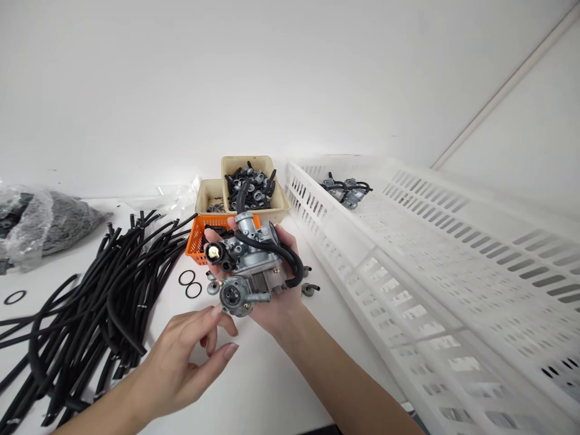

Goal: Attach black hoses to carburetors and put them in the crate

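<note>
A silver carburetor (pixel 258 260) with a black rubber hose (pixel 296 266) looped round its side rests in my right hand (pixel 285 305), whose fingers reach behind and around it. My left hand (pixel 199 344) is just below and left, its index fingertip at the lower rim of the carburetor's round open port. The left thumb is held apart from the fingers, and nothing shows between them. Close by on the table lie two black O-rings (pixel 193 290) and small metal caps (pixel 309 289), partly hidden behind the carburetor.
Many black hoses (pixel 122 290) are heaped at left, beside a plastic bag of dark parts (pixel 67 223). An orange basket (pixel 196 241) stands before beige bins (pixel 283 205) of small parts. On the right, a large white crate (pixel 385 272) holds more carburetors (pixel 348 192).
</note>
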The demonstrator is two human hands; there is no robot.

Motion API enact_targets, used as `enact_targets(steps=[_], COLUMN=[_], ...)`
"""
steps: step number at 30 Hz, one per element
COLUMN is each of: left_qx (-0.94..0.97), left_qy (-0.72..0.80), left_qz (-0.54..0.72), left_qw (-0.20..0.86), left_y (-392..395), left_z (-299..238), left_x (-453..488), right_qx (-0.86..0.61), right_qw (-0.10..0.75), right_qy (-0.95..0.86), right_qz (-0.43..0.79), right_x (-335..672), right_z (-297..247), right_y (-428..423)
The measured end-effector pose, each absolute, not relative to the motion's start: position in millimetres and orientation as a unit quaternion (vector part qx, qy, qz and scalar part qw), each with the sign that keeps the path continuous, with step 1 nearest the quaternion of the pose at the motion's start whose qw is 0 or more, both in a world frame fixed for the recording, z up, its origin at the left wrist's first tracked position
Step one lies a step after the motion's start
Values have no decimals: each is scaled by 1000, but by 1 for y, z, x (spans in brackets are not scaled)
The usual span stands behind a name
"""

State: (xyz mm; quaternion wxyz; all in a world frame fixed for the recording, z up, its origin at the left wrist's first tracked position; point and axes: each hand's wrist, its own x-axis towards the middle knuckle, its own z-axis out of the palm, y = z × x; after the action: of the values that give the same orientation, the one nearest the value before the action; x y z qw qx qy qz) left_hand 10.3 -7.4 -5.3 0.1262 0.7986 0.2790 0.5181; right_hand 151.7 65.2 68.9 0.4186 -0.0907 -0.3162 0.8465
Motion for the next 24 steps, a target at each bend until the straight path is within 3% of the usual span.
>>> enact_targets(steps=[13,19,24], left_qx=[795,727,630], left_qy=[265,279,367], left_qz=[527,613,651], left_qw=[140,132,213], left_y=[-7,-10,-9], left_z=[-1,-3,-3], left_x=[13,12,8], right_qx=[-78,-114,-149], right_qw=[425,447,479], right_qy=[-344,-362,-423], right_qz=[833,810,755], right_x=[151,151,147], right_z=[65,67,67], right_y=[67,64,58])
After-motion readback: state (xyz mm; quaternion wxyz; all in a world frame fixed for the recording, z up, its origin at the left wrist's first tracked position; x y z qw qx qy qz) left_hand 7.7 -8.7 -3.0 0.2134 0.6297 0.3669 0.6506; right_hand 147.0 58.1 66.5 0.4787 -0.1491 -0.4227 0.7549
